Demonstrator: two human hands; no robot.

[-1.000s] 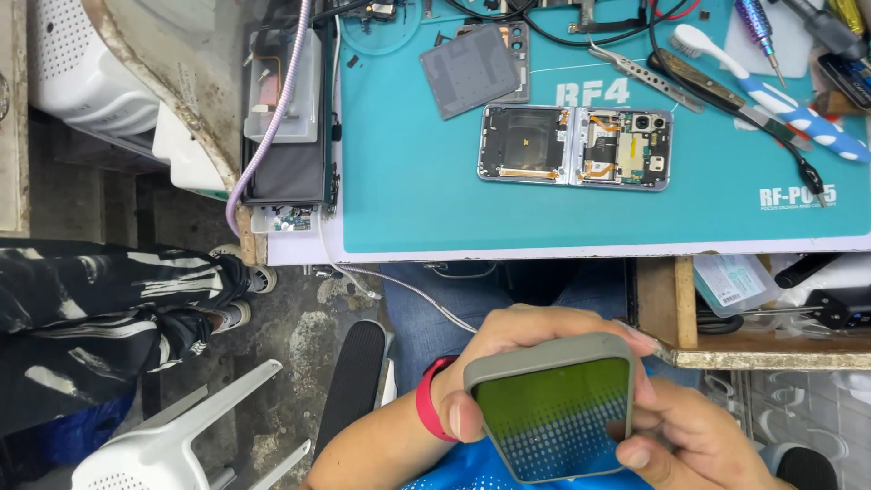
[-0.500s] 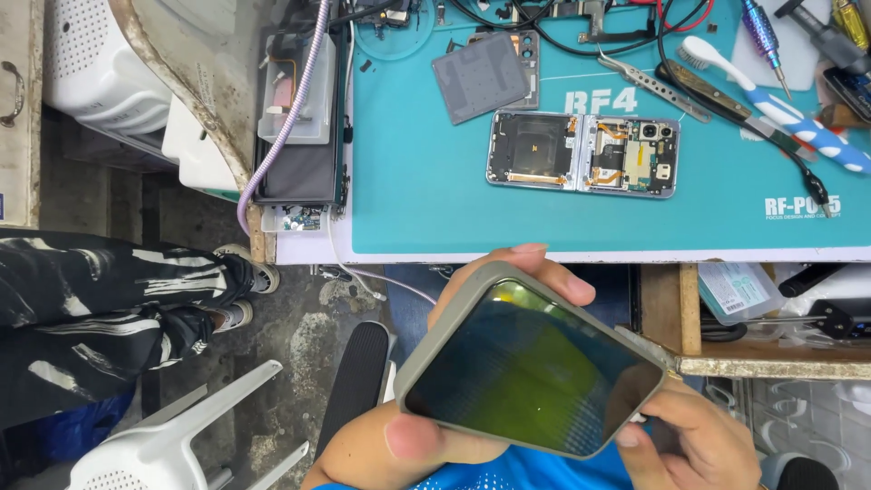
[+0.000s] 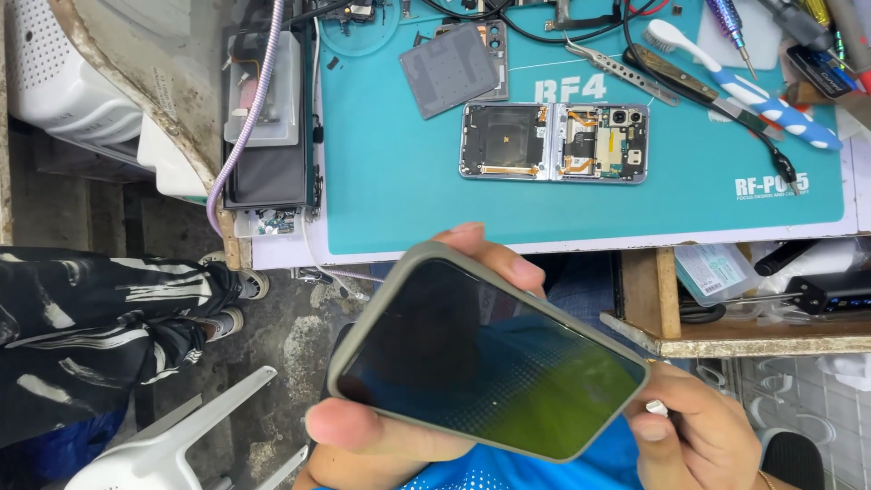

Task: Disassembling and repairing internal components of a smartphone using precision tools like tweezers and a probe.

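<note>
While the person sits below the near edge of the workbench, both hands hold a smartphone point(image 3: 485, 358) in a grey-green case, tilted with its dark, green-tinted screen facing up and its long axis running from lower left to right. Left hand point(image 3: 399, 426): it cradles the phone from underneath, thumb laid flat along the lower left edge and fingers point(image 3: 494, 259) curled over the upper edge, pressed close together, so the phone is gripped between thumb and fingertips. Right hand point(image 3: 708, 436): it closes on the phone's right end, fingers bent and drawn together against the case's corner; a small pale item shows at the fingertips, too small to identify. The phone is held in the air above the person's lap and blue shirt point(image 3: 535, 467), just off the near edge of the teal work mat point(image 3: 399, 191) and touching nothing on it. Mat, middle: an opened folding phone point(image 3: 553, 142) lying flat with its internal parts exposed. Mat, far edge: a grey square panel point(image 3: 449, 71), slightly rotated. Mat, far right corner: metal tweezers point(image 3: 610, 65), a blue-and-white handled brush point(image 3: 753, 91), a screwdriver point(image 3: 730, 27) and black cables point(image 3: 689, 91). Bench, left edge: a dark device point(image 3: 268, 136) under a clear box, crossed by a braided cable point(image 3: 249, 118). Floor, left: another person's patterned trouser leg point(image 3: 100, 308) and a white plastic chair point(image 3: 172, 440).
</note>
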